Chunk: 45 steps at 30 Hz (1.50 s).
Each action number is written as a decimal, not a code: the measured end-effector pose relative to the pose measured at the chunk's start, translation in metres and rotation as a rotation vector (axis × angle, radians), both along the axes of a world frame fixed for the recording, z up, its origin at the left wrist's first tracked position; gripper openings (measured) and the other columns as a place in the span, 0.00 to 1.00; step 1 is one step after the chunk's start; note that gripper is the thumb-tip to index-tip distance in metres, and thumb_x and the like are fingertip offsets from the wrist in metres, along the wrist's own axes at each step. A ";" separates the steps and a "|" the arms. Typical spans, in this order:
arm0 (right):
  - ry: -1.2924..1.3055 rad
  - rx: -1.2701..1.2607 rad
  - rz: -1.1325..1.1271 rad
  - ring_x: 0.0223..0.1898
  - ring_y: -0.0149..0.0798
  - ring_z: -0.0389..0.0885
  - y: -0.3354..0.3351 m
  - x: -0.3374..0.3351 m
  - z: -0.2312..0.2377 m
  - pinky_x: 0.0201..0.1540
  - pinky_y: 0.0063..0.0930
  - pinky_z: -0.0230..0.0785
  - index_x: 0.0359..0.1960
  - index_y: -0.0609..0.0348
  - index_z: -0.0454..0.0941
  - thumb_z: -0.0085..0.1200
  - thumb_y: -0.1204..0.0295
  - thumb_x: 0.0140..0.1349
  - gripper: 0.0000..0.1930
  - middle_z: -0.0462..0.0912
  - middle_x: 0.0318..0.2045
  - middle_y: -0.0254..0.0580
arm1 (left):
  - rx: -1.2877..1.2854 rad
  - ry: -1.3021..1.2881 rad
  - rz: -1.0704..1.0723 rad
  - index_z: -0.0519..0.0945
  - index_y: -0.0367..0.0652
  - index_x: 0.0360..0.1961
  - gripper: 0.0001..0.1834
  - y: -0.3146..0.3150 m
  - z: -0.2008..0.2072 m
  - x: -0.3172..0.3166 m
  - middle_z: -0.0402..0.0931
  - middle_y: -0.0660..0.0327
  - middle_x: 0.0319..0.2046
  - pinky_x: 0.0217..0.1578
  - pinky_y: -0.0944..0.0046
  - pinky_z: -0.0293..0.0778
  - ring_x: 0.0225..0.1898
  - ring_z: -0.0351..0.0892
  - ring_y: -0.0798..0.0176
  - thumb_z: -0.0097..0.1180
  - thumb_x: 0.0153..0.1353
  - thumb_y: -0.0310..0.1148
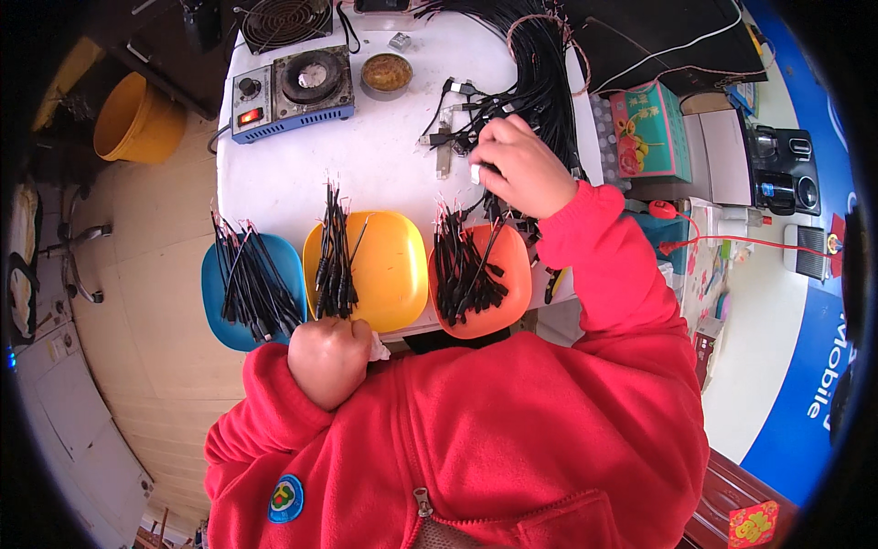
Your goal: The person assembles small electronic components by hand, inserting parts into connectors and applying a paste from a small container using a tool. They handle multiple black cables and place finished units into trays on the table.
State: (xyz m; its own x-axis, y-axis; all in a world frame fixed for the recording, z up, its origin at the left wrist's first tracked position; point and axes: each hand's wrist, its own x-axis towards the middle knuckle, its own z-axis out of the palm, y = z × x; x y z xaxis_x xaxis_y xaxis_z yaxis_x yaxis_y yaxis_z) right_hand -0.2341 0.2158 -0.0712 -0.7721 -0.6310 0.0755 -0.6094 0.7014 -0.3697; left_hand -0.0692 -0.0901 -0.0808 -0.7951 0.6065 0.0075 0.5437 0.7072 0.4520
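Near the table's front edge, my left hand [329, 361] is closed in a fist beside the yellow tray. A crumpled white tissue [379, 349] sticks out of it. My right hand [526, 166] is over the table's right side, fingers curled in a pinch, with a small white piece [475, 174] at the fingertips; its kind is unclear. Just beyond lie USB plugs [444, 157] of a thick bundle of black cables [544, 78]. Short black cables with bare wire ends lie in a blue tray [211, 284], a yellow tray [393, 265] and an orange tray [515, 284].
A soldering pot [313, 78] with a lit red switch stands at the back left of the white table [393, 137], next to a small round tin [386, 73] and a fan [285, 23]. A green box [651, 133] and a red power cord [745, 240] are on the right.
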 end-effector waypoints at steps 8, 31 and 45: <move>0.176 0.155 -0.066 0.44 0.46 0.70 -0.031 -0.030 -0.027 0.51 0.36 0.66 0.32 0.59 0.82 0.53 0.75 0.52 0.07 0.75 0.34 0.41 | -0.007 -0.020 -0.014 0.70 0.42 0.18 0.07 0.001 0.000 -0.001 0.72 0.57 0.15 0.21 0.58 0.72 0.18 0.76 0.56 0.55 0.44 0.29; -0.128 -0.443 -0.963 0.26 0.48 0.80 0.097 0.231 -0.009 0.31 0.35 0.71 0.39 0.60 0.80 0.53 0.76 0.58 0.08 0.80 0.24 0.50 | -0.147 -0.003 0.068 0.76 0.41 0.31 0.08 0.011 0.012 0.020 0.76 0.49 0.21 0.26 0.51 0.73 0.25 0.78 0.44 0.61 0.54 0.32; -0.727 -0.783 -0.780 0.15 0.39 0.79 0.032 0.221 -0.048 0.25 0.33 0.72 0.19 0.64 0.80 0.47 0.64 0.63 0.19 0.80 0.14 0.41 | -0.065 0.392 0.084 0.81 0.45 0.32 0.06 0.021 -0.026 0.036 0.77 0.54 0.23 0.28 0.54 0.74 0.26 0.78 0.50 0.59 0.50 0.25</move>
State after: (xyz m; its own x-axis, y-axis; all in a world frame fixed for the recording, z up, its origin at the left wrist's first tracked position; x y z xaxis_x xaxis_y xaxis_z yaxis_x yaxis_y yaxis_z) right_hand -0.0128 0.2477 -0.1190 -0.9295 0.0152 -0.3686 0.3622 0.2283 -0.9037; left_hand -0.0336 -0.0692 -0.1070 -0.7864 0.5489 0.2835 0.6052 0.7766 0.1753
